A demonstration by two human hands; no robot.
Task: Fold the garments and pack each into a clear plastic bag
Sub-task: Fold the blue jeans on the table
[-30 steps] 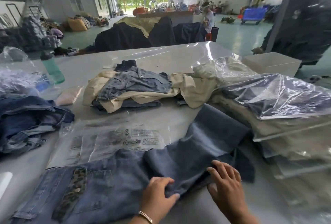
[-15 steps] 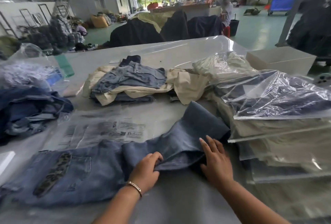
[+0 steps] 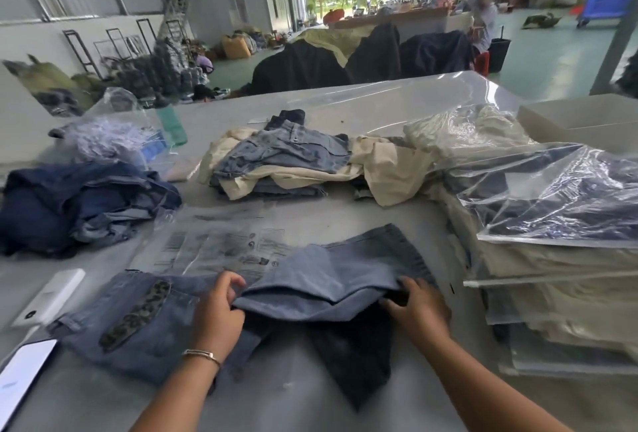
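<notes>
Both hands, left hand (image 3: 221,311) and right hand (image 3: 419,307), are now gripping and lifting the leg fold of the jeans (image 3: 321,293) at lower centre of the table (image 3: 310,397), so edges should be aligning squarely before pressing flat.

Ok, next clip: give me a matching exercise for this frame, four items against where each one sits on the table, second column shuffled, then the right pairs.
Things:
1. jeans being folded
2. stack of bagged garments
3. dark denim heap
4. printed empty plastic bag

Places:
A. far left of the table
B. flat on the table just beyond the jeans
C. near edge, held by left hand and right hand
D. right side, piled in layers

Pairs: 1-C, 2-D, 3-A, 4-B
</notes>
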